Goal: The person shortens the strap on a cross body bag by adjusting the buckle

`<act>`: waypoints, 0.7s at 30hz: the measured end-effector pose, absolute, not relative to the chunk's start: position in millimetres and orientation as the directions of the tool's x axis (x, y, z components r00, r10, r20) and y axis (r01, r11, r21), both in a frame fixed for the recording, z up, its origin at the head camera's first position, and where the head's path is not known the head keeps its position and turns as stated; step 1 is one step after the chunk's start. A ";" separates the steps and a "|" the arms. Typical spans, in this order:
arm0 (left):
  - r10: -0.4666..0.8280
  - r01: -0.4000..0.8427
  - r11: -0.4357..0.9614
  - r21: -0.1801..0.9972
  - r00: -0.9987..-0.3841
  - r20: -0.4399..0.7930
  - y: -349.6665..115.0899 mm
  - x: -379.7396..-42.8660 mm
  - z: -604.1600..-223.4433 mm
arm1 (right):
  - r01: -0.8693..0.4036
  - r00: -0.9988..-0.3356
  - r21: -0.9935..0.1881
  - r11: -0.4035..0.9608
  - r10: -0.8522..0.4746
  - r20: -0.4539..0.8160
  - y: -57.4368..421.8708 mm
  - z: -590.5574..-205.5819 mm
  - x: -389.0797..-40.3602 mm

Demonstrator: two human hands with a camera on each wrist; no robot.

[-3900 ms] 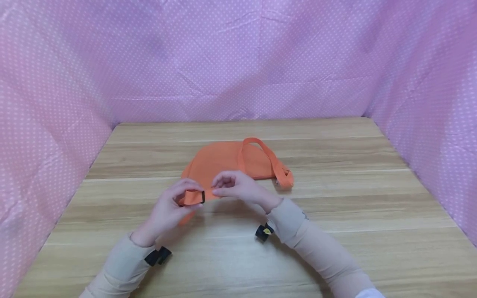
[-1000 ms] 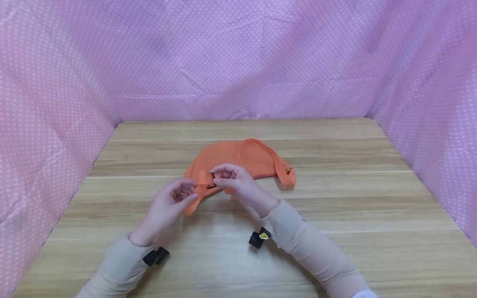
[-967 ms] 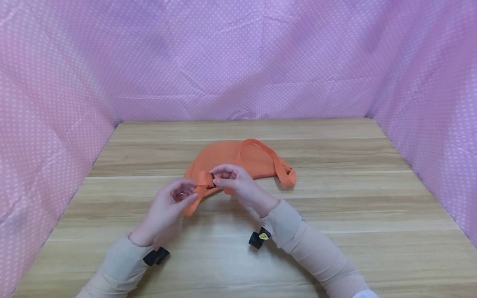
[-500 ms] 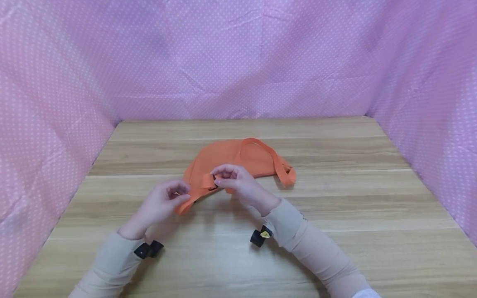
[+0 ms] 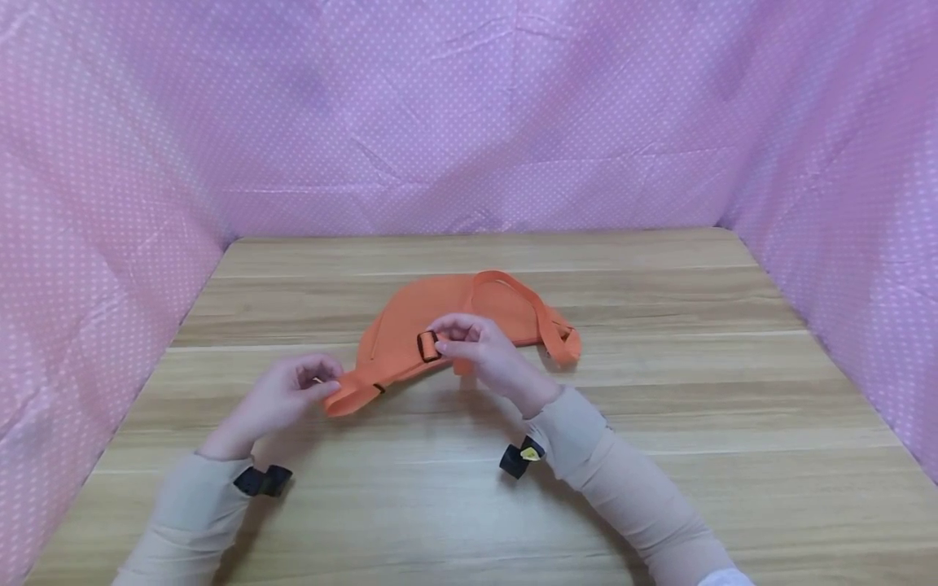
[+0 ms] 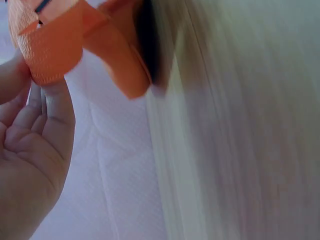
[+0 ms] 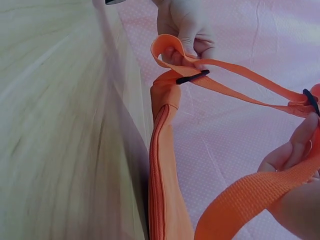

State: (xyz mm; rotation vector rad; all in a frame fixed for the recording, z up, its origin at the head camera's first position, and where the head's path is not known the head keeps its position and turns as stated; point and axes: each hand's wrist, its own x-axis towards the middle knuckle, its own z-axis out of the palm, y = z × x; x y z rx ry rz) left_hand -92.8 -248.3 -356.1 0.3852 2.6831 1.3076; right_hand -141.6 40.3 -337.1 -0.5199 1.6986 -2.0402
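Note:
An orange waist bag [image 5: 418,309] lies on the table in the head view, its zipper [image 7: 157,190] showing in the right wrist view. My left hand [image 5: 282,399] pinches the orange strap [image 5: 355,392] where it folds back in a loop at the bag's left end. That loop passes through a dark ring [image 7: 192,77] beside the bag's corner. Over the bag's front edge, my right hand [image 5: 491,354] pinches the black slider buckle [image 5: 427,346] with the strap threaded through it. Between the two hands the strap runs in two layers. Part of the slider is hidden behind my right fingers.
The other length of strap [image 5: 542,317] curves over the bag to its right end. A wood-grain table [image 5: 659,488] lies beneath, with pink dotted cloth [image 5: 469,122] hanging at the back and sides. Black wrist cameras [image 5: 264,480] sit under both wrists.
My left hand has moved left, drawing the strap loop out from the slider. The slider, earlier near the left hand, now sits by my right fingers, which have risen slightly.

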 end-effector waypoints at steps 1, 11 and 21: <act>0.290 0.168 0.593 0.788 -0.957 -0.015 -251.2 -93.5 -356.1 | 0.090 -0.839 -0.985 -0.149 -0.545 0.006 41.1 -336.5 -141.6; 0.289 0.161 0.610 0.776 -0.957 -0.029 -276.0 -100.7 -357.4 | 0.026 -0.837 -0.998 -0.063 -0.547 0.012 46.3 -338.6 -142.7; 0.248 0.108 0.635 0.765 -0.966 -0.070 -268.3 -97.2 -354.7 | 0.081 -0.854 -0.996 -0.032 -0.517 -0.052 36.1 -343.6 -139.0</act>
